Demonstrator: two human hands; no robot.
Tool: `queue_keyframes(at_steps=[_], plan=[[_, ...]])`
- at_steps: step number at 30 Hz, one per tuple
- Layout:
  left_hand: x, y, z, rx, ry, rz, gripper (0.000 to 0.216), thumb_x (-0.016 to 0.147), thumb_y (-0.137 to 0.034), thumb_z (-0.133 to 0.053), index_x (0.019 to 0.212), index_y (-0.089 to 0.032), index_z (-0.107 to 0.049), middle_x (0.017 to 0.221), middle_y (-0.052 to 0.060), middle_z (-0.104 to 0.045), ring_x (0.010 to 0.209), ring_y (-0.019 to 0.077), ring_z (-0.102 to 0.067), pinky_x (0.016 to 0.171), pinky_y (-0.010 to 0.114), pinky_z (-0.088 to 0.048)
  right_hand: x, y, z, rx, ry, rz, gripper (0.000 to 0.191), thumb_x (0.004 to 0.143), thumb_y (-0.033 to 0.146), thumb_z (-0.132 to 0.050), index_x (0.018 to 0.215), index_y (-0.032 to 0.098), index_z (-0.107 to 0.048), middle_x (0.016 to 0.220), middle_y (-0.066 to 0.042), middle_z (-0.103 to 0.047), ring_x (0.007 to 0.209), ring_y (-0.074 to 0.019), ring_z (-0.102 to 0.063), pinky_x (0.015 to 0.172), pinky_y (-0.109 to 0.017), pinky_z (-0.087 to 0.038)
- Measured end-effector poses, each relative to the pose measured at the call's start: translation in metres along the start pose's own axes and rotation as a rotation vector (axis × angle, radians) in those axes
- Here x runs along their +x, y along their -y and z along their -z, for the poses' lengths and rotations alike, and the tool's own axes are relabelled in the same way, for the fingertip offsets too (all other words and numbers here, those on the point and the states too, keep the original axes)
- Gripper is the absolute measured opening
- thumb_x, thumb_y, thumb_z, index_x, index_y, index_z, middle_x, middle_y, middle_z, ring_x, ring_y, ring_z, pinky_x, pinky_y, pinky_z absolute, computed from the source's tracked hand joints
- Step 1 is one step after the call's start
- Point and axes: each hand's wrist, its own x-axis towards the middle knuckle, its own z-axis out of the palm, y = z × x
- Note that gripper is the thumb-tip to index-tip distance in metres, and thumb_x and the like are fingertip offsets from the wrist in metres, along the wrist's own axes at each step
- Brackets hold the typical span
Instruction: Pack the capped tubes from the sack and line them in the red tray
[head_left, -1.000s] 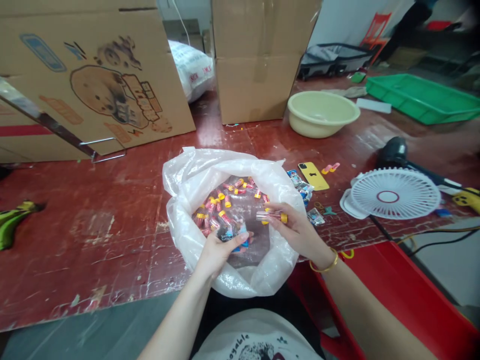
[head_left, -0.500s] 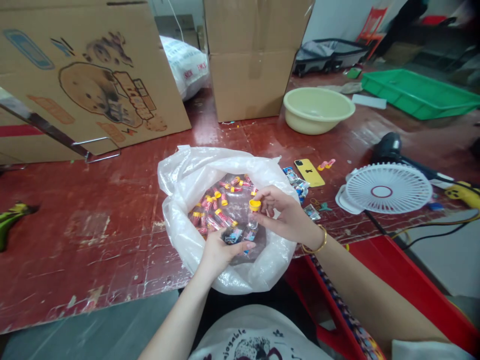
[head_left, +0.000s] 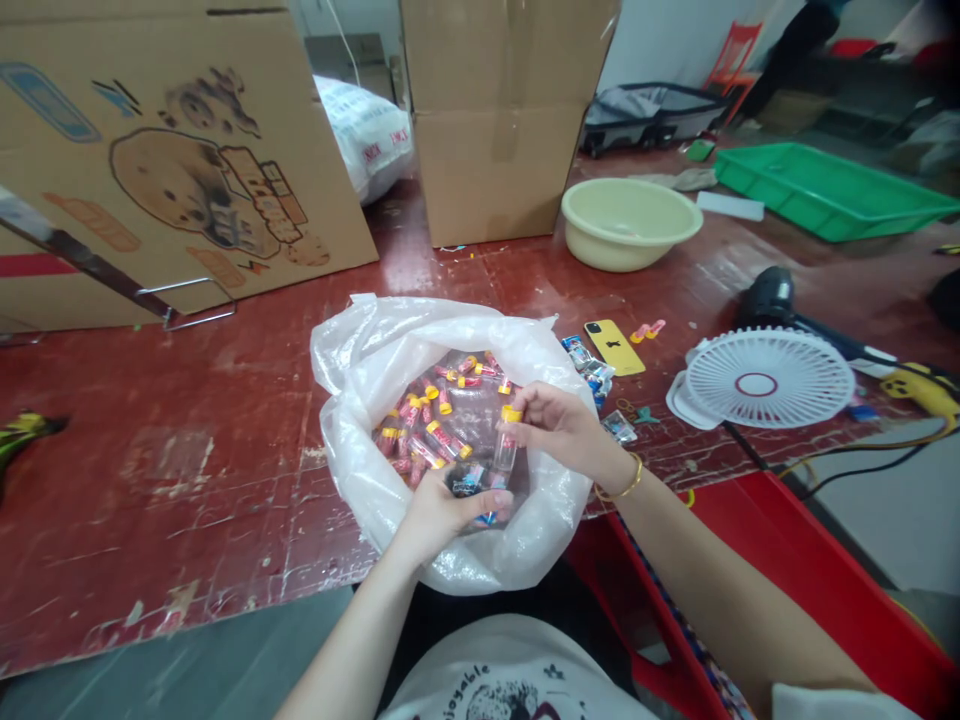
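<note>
A clear plastic tube with a yellow cap (head_left: 505,455) stands nearly upright over the open mouth of a white plastic bag (head_left: 352,440). My right hand (head_left: 566,430) is closed, its fingers and thumb pinching the tube near the cap. The tube's lower end is close to the thumb of my left hand (head_left: 442,515); whether they touch I cannot tell. My left hand is closed around small black and blue packets (head_left: 466,480), partly hidden by the fingers. Inside the bag lie several small pink tubes with yellow caps (head_left: 448,438).
Right of the bag are shiny packets (head_left: 598,380), a yellow phone (head_left: 615,346), two pink tubes (head_left: 648,331) and a white fan (head_left: 772,380). Farther back stand a pale basin (head_left: 631,225), a green tray (head_left: 832,195) and cardboard boxes (head_left: 495,140). A wire handle (head_left: 196,305) juts out at left.
The tube has come more upright, its cap now seen from the side. My right hand has shifted slightly down with its fingers closer on the tube. My left hand stays almost in place.
</note>
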Motion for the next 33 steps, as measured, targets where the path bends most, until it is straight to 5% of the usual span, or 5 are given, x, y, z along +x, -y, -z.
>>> queue_keyframes(at_steps=[4, 13, 19, 23, 33], plan=[[0.001, 0.001, -0.004, -0.234, 0.041, 0.059, 0.038, 0.065, -0.032, -0.082, 0.095, -0.012, -0.069, 0.085, 0.012, -0.074, 0.076, 0.0231, -0.071, 0.069, 0.033, -0.057, -0.006, -0.021, -0.008, 0.257, -0.100, -0.137, 0.029, 0.076, 0.039, -0.073, 0.080, 0.020, -0.052, 0.072, 0.002, -0.062, 0.062, -0.0104, -0.057, 0.058, -0.024, -0.046], [0.005, 0.007, -0.007, -0.319, -0.026, 0.115, 0.044, 0.066, -0.026, -0.082, 0.104, -0.009, -0.066, 0.099, 0.017, -0.073, 0.084, 0.0238, -0.072, 0.073, 0.030, -0.058, -0.023, -0.030, -0.010, 0.324, -0.386, -0.058, 0.025, 0.073, 0.031, -0.073, 0.076, 0.020, -0.050, 0.067, 0.004, -0.061, 0.061, -0.0100, -0.057, 0.061, -0.024, -0.047], [0.012, 0.003, -0.008, -0.365, -0.173, -0.044, 0.045, 0.065, -0.028, -0.082, 0.103, -0.011, -0.066, 0.101, 0.015, -0.073, 0.094, 0.0276, -0.070, 0.087, 0.040, -0.056, -0.031, -0.020, -0.026, 0.133, -0.178, -0.239, 0.029, 0.075, 0.030, -0.066, 0.075, 0.022, -0.039, 0.056, 0.011, -0.044, 0.039, -0.0062, -0.043, 0.040, -0.020, -0.034], [0.017, -0.002, -0.009, -0.451, -0.222, -0.123, 0.044, 0.065, -0.027, -0.082, 0.103, -0.011, -0.066, 0.101, 0.014, -0.074, 0.102, 0.0290, -0.067, 0.092, 0.042, -0.054, -0.029, -0.026, -0.040, 0.021, -0.070, -0.217, 0.039, 0.069, 0.029, -0.073, 0.072, 0.023, -0.034, 0.066, 0.007, -0.053, 0.041, -0.0056, -0.041, 0.035, -0.020, -0.033], [0.021, 0.002, -0.008, -0.643, -0.288, -0.058, 0.024, 0.082, -0.021, -0.068, 0.103, -0.011, -0.064, 0.110, 0.014, -0.071, 0.104, 0.0241, -0.066, 0.093, 0.037, -0.054, -0.028, -0.035, -0.047, 0.024, -0.168, -0.241, 0.046, 0.063, 0.028, -0.079, 0.074, 0.023, -0.035, 0.071, 0.005, -0.053, 0.045, -0.0071, -0.045, 0.036, -0.022, -0.038]])
